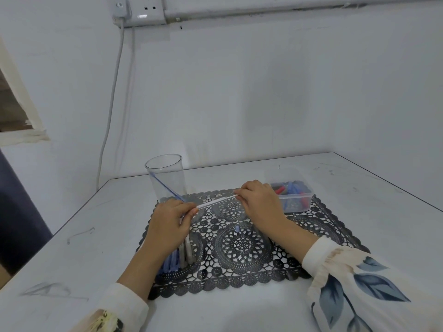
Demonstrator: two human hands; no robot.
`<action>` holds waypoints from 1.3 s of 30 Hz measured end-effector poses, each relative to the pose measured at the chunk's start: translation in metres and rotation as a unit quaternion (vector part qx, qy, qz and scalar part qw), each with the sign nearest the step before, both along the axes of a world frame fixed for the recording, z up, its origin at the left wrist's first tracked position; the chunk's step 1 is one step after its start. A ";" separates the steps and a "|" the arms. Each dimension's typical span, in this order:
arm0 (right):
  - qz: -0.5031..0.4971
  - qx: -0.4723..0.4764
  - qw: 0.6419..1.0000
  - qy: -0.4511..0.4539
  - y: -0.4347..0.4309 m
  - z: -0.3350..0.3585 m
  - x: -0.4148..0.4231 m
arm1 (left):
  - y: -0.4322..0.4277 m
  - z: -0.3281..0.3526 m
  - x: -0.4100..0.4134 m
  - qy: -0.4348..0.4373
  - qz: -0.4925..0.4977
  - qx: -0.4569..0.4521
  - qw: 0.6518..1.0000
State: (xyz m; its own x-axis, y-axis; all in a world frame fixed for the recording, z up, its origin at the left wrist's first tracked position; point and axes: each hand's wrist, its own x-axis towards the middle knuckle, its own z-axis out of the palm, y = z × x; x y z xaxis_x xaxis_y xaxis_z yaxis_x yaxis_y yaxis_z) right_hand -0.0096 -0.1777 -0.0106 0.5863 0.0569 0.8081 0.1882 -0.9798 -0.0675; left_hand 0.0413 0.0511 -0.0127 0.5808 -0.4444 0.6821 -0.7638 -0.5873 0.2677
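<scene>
Floral sleeve (359, 281) runs off-frame; left hand (167, 224), pinching a tube (215, 202), covers pens (185, 257).

- Your placemat (242, 245): black, an openwork lace pattern of round rosettes with a scalloped border.
- Your thin tube (215, 202): white along all you can see of it.
- Your cup (167, 178): clear and colourless. The pen refill (165, 186) inside it is blue.
- Your plastic box (297, 200): clear. The pieces (291, 188) in it are red and blue.
- Your bundle of pens (177, 259): pale blue and grey.
- Your small cap (237, 228): pale blue.
- Your table (359, 188): white, with grey scuffs.
- Your right sleeve (354, 279): cream, printed with blue-grey leaves.
- Your wall socket (146, 8): white.
</scene>
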 end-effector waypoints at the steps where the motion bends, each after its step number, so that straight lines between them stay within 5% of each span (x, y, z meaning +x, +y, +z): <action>1: 0.005 -0.005 1.000 0.005 0.001 0.000 0.000 | 0.000 0.000 0.000 -0.001 0.000 0.003 1.000; 22: 0.086 -0.015 0.995 0.048 0.002 0.007 -0.007 | -0.002 -0.002 0.001 -0.049 -0.010 0.024 0.998; 28: -0.007 0.023 0.966 0.258 0.007 0.025 -0.017 | 0.000 -0.002 0.003 -0.038 0.007 0.036 0.999; 32: 0.020 0.091 0.949 0.303 0.018 0.028 -0.021 | 0.001 -0.002 0.004 -0.034 0.013 0.043 0.998; 39: -0.019 0.044 0.909 0.413 0.037 0.012 -0.019 | 0.001 -0.002 0.005 -0.019 0.021 0.033 0.999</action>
